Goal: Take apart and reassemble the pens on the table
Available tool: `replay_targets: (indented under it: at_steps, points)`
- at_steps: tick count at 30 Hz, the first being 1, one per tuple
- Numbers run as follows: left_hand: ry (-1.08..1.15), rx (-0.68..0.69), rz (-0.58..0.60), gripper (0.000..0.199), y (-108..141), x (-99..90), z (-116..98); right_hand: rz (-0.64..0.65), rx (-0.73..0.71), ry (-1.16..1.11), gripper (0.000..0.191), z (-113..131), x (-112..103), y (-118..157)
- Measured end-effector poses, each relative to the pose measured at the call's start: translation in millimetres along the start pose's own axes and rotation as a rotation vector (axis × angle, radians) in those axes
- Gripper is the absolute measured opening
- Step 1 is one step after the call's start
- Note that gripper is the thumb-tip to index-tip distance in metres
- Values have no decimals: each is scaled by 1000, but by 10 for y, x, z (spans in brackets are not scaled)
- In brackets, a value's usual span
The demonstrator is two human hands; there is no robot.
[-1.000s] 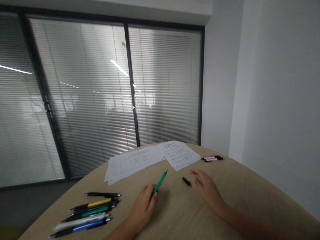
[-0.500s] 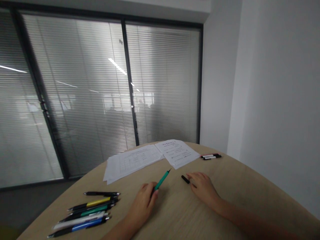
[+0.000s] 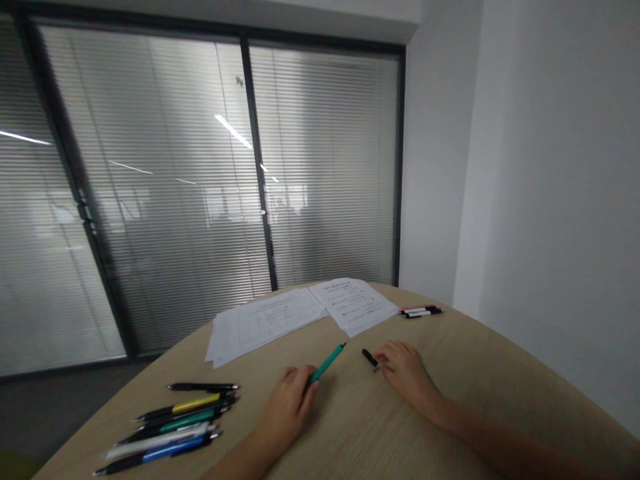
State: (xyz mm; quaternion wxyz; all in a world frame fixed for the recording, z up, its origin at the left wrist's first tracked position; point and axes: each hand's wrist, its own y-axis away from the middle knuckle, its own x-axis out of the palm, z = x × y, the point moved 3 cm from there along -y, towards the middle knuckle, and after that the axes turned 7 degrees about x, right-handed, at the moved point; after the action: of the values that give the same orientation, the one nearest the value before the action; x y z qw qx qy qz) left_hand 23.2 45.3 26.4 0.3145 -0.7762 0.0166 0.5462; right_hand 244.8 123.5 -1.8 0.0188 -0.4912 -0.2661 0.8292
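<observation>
My left hand (image 3: 287,403) is closed around a green pen barrel (image 3: 329,362), which points up and to the right with a small dark tip at its far end. Across from it, my right hand (image 3: 407,375) pinches a short black pen piece (image 3: 370,357) between thumb and fingers. A tiny thin bit (image 3: 377,369) shows beside the right fingertips; it is too small to name. A gap separates the green barrel from the black piece. Both are held just over the wooden table (image 3: 345,433).
Several pens lie at the left, among them a yellow pen (image 3: 193,405), a white pen (image 3: 163,441) and a blue pen (image 3: 170,451). Printed sheets (image 3: 355,307) spread along the back edge. White-and-black pens (image 3: 421,312) rest at the back right. A blinds-covered glass partition (image 3: 175,200) stands behind.
The green barrel's far end has shifted slightly right and down, and its thin tip shows shorter. A tiny bit now appears by the right fingertips. Both hands stay almost in place.
</observation>
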Motion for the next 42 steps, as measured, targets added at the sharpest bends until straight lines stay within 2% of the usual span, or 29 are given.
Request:
replay_targets:
  at_steps: [5,10,16,20,25,28,33,37,42]
  points:
    - [-41,24,2,20,13,16,13,-29,-62,5,28,34,-22,23]
    - [-58,38,-5,20,3,10,3,-88,-107,173,21,101,-94,57]
    - [-56,34,13,21,5,-3,-13,-60,-131,282,13,113,-131,39]
    - [-70,69,20,21,3,1,-21,-7,-126,251,12,90,-115,22]
    - [-111,101,-8,20,2,13,-29,6,-192,187,12,86,-66,19]
    - [-173,113,-12,20,-11,11,-29,-43,-209,146,12,102,-71,21]
    - [-309,14,3,19,-46,3,43,-185,-198,19,10,126,-164,37]
    - [-370,0,55,22,-57,7,71,-200,-191,-14,9,127,-180,58]
    - [-429,28,33,24,-62,-26,40,-227,-190,-12,11,143,-182,75]
